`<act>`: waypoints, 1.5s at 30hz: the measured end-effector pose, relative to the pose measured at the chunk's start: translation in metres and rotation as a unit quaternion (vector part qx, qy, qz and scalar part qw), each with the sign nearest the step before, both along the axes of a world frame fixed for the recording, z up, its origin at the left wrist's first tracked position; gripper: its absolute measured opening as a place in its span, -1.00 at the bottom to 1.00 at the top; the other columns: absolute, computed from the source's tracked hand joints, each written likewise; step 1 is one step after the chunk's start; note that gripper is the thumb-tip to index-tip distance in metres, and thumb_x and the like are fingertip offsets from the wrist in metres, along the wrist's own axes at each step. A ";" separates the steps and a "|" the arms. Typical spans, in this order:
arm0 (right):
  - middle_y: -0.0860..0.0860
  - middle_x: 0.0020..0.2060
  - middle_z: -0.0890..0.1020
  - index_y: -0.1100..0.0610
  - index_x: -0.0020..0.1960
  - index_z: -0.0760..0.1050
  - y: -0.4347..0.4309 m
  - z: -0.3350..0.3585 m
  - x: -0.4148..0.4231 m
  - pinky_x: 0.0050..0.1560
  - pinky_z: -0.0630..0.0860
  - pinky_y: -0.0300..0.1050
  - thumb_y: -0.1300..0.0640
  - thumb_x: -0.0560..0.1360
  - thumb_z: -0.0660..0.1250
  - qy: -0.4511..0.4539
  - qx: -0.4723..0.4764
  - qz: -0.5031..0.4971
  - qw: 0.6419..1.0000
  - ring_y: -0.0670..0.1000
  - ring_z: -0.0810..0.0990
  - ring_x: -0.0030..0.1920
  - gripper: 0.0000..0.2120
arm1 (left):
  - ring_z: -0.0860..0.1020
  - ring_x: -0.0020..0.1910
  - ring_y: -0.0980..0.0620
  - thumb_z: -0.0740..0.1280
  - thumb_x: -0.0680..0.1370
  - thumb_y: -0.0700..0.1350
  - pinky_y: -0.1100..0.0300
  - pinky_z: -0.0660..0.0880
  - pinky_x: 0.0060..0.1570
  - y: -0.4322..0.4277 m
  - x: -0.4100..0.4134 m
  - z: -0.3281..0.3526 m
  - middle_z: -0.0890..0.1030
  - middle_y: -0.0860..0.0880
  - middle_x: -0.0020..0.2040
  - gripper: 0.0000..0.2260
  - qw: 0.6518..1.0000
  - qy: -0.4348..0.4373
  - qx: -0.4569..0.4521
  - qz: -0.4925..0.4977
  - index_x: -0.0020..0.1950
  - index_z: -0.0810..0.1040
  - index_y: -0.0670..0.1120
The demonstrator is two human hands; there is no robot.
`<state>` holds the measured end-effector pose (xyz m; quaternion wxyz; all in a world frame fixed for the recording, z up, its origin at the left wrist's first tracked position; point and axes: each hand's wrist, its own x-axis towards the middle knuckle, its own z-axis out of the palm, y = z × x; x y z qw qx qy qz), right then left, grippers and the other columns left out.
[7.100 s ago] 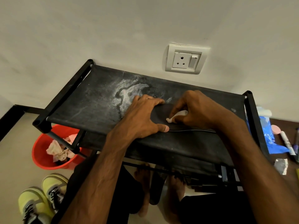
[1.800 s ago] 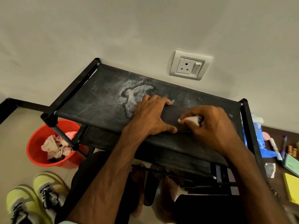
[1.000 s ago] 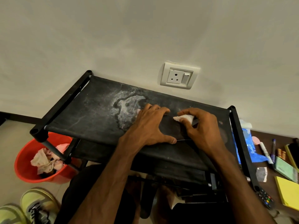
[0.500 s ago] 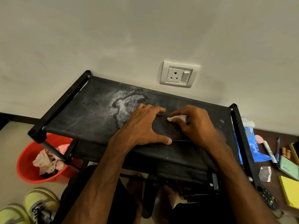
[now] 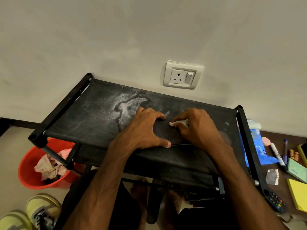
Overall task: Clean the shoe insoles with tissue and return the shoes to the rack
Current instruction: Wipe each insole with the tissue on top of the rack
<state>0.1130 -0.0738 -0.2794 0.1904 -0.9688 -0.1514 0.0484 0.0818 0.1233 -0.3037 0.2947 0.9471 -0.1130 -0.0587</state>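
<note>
Nearest, yellow-green shoes sit on the pale floor beside a red bucket of crumpled tissue. Above them, the black fabric top of the rack, streaked with white dust, carries a dark insole. The left hand lies spread flat, pinning the insole; the right hand keeps its grip pinched on a white tissue against it. Behind, a socket sits in the plain wall.
</note>
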 end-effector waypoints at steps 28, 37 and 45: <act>-0.05 -0.08 0.74 -0.10 0.06 0.73 0.005 -0.012 0.007 -0.08 0.63 -0.04 0.00 0.48 0.51 -0.049 0.030 -0.034 0.998 -0.03 0.66 -0.10 -0.84 | 0.29 0.37 0.01 0.62 0.25 0.24 0.09 0.32 0.35 -0.001 0.002 0.002 0.43 0.05 0.33 -0.13 1.000 0.018 -0.006 0.006 0.48 0.40 0.08; -0.17 -0.16 0.74 -0.14 -0.07 0.74 -0.014 0.005 -0.012 -0.06 0.68 -0.11 0.03 0.46 0.55 0.122 0.034 0.081 0.989 -0.17 0.68 -0.11 -0.92 | 0.30 0.36 0.02 0.65 0.22 0.20 0.08 0.33 0.35 -0.004 0.001 0.004 0.45 0.05 0.35 -0.12 1.000 0.028 -0.010 0.011 0.48 0.41 0.06; -0.20 -0.16 0.72 -0.19 -0.04 0.71 -0.011 -0.004 -0.016 -0.11 0.68 -0.04 -0.12 0.44 0.52 0.024 0.024 0.043 0.998 -0.18 0.66 -0.18 -0.90 | 0.28 0.39 0.02 0.64 0.23 0.22 0.09 0.31 0.36 -0.002 0.002 0.001 0.44 0.07 0.36 -0.09 1.000 0.026 -0.012 0.011 0.50 0.36 0.06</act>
